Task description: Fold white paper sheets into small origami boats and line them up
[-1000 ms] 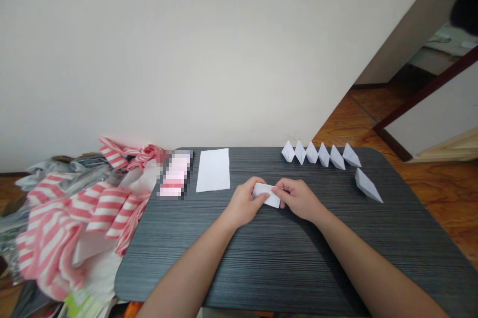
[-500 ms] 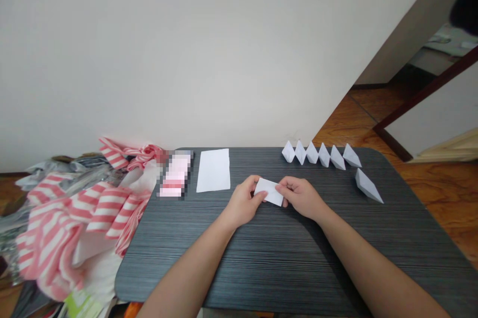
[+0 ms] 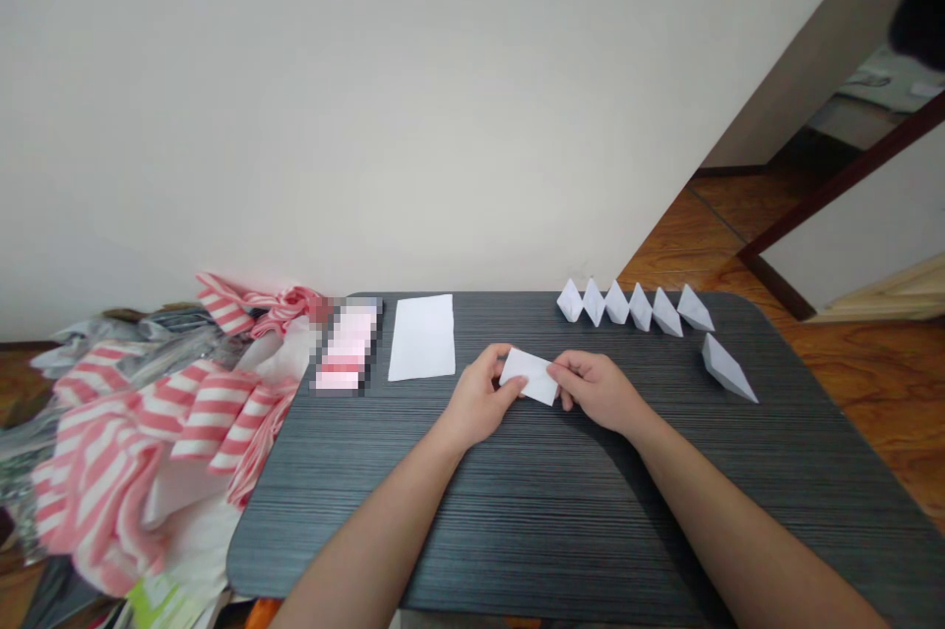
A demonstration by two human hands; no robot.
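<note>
Between my hands is a small folded piece of white paper [image 3: 533,378], tilted down to the right above the dark table [image 3: 502,521]. My left hand [image 3: 481,398] grips its left side, thumb on the face and fingers behind. At the right edge, my right hand [image 3: 597,387] pinches the paper between thumb and fingers. The fingers behind the paper are partly hidden. A flat white sheet [image 3: 422,338] lies to the left of my left hand. Beyond my right hand stands a row of several folded paper boats [image 3: 617,303], with one more paper boat [image 3: 727,368] nearer to me.
A pixelated pink-and-white item [image 3: 346,346] lies at the table's left end. Red-and-white striped cloth [image 3: 199,412] is heaped beside the table on the left, with plastic bags [image 3: 95,329]. A wall [image 3: 413,117] rises behind the table. Wooden floor [image 3: 694,230] shows at the right.
The folded paper has shifted very slightly to the left in my hands, and my right thumb sits nearer its edge. Everything else stays in place.
</note>
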